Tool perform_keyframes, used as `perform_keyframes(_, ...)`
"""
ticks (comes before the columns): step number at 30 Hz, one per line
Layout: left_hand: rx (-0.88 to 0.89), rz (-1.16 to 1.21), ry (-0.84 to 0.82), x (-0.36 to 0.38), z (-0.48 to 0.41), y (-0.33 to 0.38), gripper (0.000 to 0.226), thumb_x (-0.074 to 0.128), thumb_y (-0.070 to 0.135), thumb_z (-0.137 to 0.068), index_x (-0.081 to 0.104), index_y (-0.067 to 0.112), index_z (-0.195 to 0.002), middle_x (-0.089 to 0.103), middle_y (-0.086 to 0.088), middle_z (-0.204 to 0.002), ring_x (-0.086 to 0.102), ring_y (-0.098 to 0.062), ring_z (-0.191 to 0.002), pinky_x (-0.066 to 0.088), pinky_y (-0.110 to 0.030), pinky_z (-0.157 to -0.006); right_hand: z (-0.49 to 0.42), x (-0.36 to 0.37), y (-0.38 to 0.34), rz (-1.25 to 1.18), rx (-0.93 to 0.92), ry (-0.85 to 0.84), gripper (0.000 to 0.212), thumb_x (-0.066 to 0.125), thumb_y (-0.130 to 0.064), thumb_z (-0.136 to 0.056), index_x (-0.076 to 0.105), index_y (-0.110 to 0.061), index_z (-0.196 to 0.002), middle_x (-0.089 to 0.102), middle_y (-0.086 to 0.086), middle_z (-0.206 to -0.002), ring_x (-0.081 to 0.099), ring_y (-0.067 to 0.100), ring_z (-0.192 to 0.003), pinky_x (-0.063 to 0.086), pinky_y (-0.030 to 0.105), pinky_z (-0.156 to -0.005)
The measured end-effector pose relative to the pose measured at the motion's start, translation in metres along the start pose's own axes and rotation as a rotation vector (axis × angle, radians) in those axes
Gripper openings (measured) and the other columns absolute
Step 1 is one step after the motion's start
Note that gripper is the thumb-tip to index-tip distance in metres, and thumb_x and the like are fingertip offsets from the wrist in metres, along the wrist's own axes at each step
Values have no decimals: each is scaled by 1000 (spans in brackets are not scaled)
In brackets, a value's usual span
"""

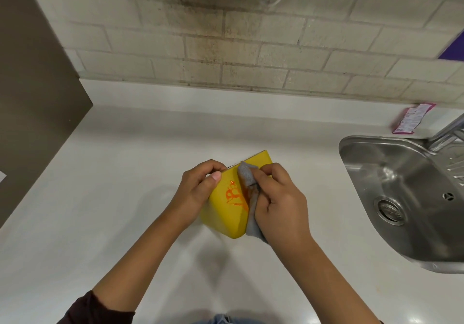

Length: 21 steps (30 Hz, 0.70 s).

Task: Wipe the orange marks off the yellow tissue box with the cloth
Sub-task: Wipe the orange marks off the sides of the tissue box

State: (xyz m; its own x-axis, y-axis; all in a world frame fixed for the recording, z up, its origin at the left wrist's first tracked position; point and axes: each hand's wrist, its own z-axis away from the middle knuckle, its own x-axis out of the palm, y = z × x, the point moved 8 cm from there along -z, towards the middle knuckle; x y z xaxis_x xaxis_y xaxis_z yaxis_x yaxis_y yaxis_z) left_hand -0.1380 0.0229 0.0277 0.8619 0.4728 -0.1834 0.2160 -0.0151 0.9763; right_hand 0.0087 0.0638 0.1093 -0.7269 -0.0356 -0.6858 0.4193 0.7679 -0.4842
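Partly, we lose the yellow tissue box point(226, 221) behind both hands. Its right side lies under the cloth point(247, 173) and the right hand point(281, 203), and its far left corner under the left hand point(198, 188), so we cannot make out its opening. We also cannot tell whether the tilted box touches the white counter point(125, 173) or is held just above it.

The box sits mid-counter, between the two hands, with one broad face turned up toward us. The left hand grips it, fingers curled over the far edge and the thumb pressed on the yellow face. The right hand is closed round the bunched grey cloth and presses it against the box, touching the right edge of the orange marks point(232, 194). The cloth is stained orange-brown where it meets them, and its loose end hangs below the palm.

To the right a steel sink point(401, 173) is set into the counter, cut off by the picture's edge, as is the tap point(447, 133) above it. A pink packet point(411, 118) lies by the tiled wall point(251, 47). A dark panel point(32, 85) stands at the left. Nothing lies between the hands and the box.
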Motion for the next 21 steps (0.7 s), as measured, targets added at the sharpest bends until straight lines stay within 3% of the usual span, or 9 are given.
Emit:
perform_keyframes(6,-6,9,-18,1,0,0,42,40,53,-73,62,21,-88,64,-1,-87,58,-20,-85,47,-40,-76,0,2,-14,-6,-95,-64,40,37,-13,-80,74,-7,-95,69,9,-87,62,20,-61,34,13,-53)
perform_keyframes(12,-17,17,-14,0,-1,0,37,40,53,-73,61,25,-84,62,5,-81,58,-11,-78,44,-28,-70,0,6,-21,8,-210,-165,37,40,-10,-78,74,-10,-93,69,7,-87,61,19,-64,33,14,-51)
perform_keyframes(17,0,13,-23,0,-1,2,42,39,52,-73,60,18,-87,62,-6,-84,57,-17,-80,44,-34,-72,-1,8,-23,-32,-274,-254,37,40,-11,-79,75,-11,-91,69,7,-88,63,21,-66,36,15,-50)
perform_keyframes(21,9,18,-29,0,-2,1,43,39,51,-74,60,16,-87,61,-1,-82,56,-15,-79,43,-32,-71,-1,10,-25,-82,-330,-359,38,39,-10,-81,75,-12,-95,69,7,-88,63,21,-69,42,19,-49)
